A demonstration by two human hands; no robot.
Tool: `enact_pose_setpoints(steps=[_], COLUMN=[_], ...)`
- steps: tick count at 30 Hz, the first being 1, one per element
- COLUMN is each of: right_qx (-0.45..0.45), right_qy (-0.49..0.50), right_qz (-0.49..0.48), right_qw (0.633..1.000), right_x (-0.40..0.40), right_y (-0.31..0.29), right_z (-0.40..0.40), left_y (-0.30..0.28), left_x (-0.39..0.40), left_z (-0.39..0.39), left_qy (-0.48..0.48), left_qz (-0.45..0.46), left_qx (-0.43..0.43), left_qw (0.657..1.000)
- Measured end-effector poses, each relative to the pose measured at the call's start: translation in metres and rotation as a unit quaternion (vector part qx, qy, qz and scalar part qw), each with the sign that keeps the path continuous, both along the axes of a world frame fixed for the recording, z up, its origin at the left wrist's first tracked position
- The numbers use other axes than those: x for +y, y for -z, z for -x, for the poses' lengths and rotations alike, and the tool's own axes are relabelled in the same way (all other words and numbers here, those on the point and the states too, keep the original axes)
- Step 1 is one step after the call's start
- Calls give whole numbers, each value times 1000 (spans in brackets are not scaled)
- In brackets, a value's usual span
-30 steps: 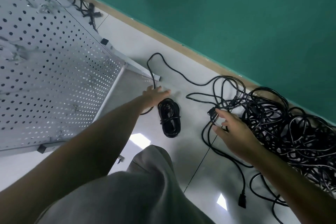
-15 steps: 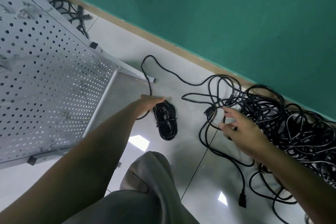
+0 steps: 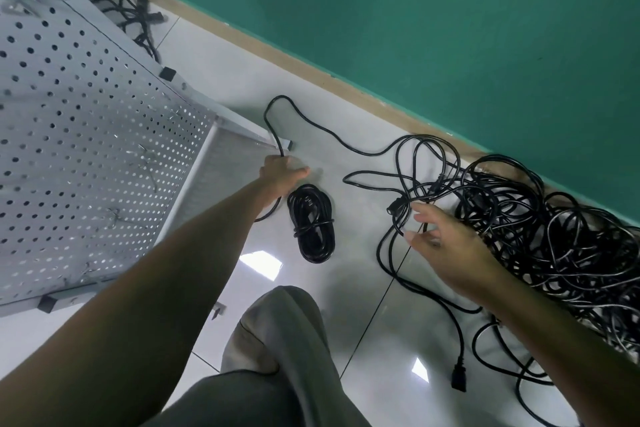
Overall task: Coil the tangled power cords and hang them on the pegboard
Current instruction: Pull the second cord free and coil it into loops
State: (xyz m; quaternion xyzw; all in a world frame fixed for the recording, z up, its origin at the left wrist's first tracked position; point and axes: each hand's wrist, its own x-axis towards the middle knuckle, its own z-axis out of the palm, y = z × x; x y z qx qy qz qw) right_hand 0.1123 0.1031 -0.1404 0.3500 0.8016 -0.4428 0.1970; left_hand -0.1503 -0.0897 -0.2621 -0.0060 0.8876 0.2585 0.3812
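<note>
1. Since there is only the head view, everything comes from it: a big tangled heap of thin black rubber-sheathed power cords (image 3: 540, 236) lies on the glossy white tiled floor (image 3: 363, 315) by the green wall (image 3: 433, 28), on the person's right.
2. One loose black cord strand (image 3: 311, 125) runs out of the heap, loops near the foot of the grey perforated metal pegboard (image 3: 86, 149) and drops to the left hand (image 3: 280, 173).
3. Left hand: fingers look curled round that strand just below the pegboard frame corner; the grip is partly hidden, so this is a judgement.
4. Right hand (image 3: 446, 246): fingers spread and relaxed, hovering at the heap's near edge, beside a black plug end (image 3: 394, 209); it holds nothing, and I cannot tell whether the fingertips touch the loops.
5. A finished oval coil of black cord (image 3: 313, 224), wrapped round its middle, lies on the floor between the hands, just beside the left one, not yet hung.
6. Another black plug (image 3: 459, 380) lies free on the floor near the right forearm. More black cords (image 3: 117, 7) sit behind the pegboard.
7. Handling, as a judgement: cords are light, floppy, slightly springy, smooth-skinned, not fragile; loops will snag each other if yanked.
8. Best hold: pinch at a plug end or close behind it, feed the cord out hand over hand, and let the other hand lift crossing loops clear.
9. The coil should carry well gripped at its wrapped waist.
</note>
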Motion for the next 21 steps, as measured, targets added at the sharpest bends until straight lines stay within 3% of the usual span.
enact_pose_setpoints(steps=[4, 7, 14, 21], right_qx=[19, 44, 127, 175], right_qy=[-9, -6, -21, -28], right_qz=[-6, 5, -4, -27], right_qw=[1000, 999, 992, 984], right_x=[4, 5, 12, 23], right_y=[-9, -26, -102, -198], right_z=[10, 24, 50, 29], left_y=[-25, -58, -189, -342], left_x=[3, 10, 46, 87], left_z=[-7, -10, -24, -63], left_qy=[-11, -9, 96, 178], left_qz=[-37, -97, -252, -409], left_qx=[138, 169, 163, 117], left_qw=[990, 981, 949, 887])
